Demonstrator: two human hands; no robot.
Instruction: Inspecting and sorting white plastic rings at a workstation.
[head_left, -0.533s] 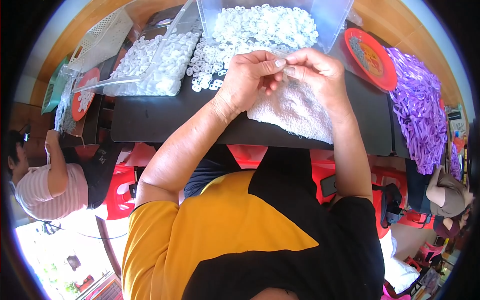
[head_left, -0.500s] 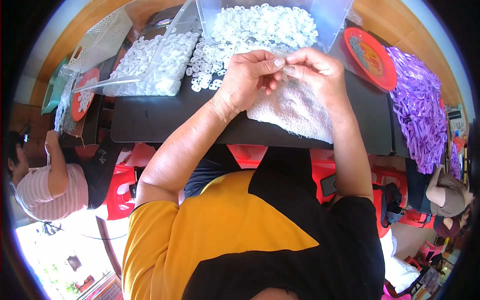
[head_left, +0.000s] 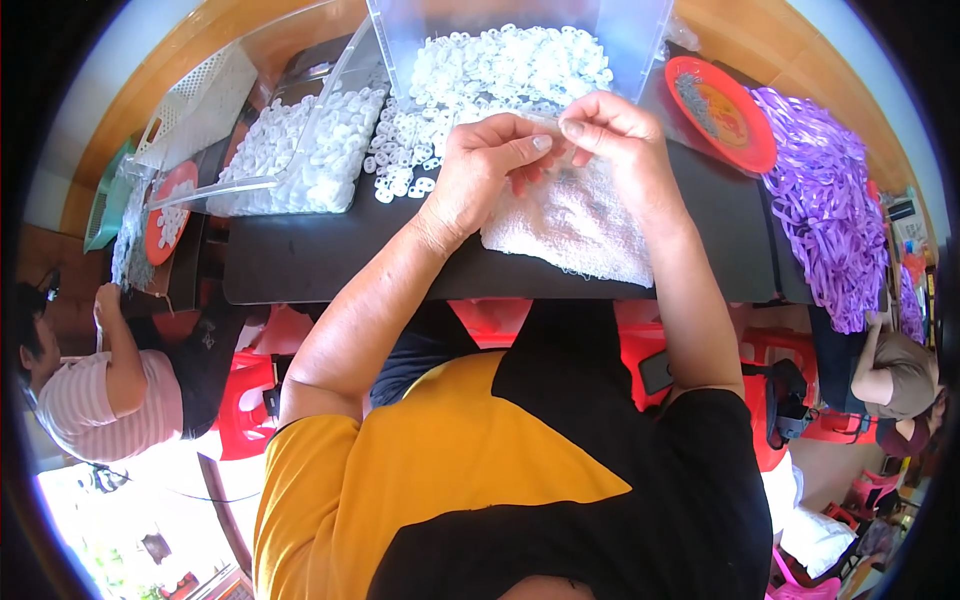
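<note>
step: small white plastic piece (head_left: 556, 122) being pinched between left hand (head_left: 478, 175) and right hand (head_left: 612, 135), both closed narrow on it (too tiny to make out properly) | where: held just above white towel (head_left: 575, 225), near white ring pile (head_left: 500, 70) | next, probably: steady fingertip alignment needed
</note>
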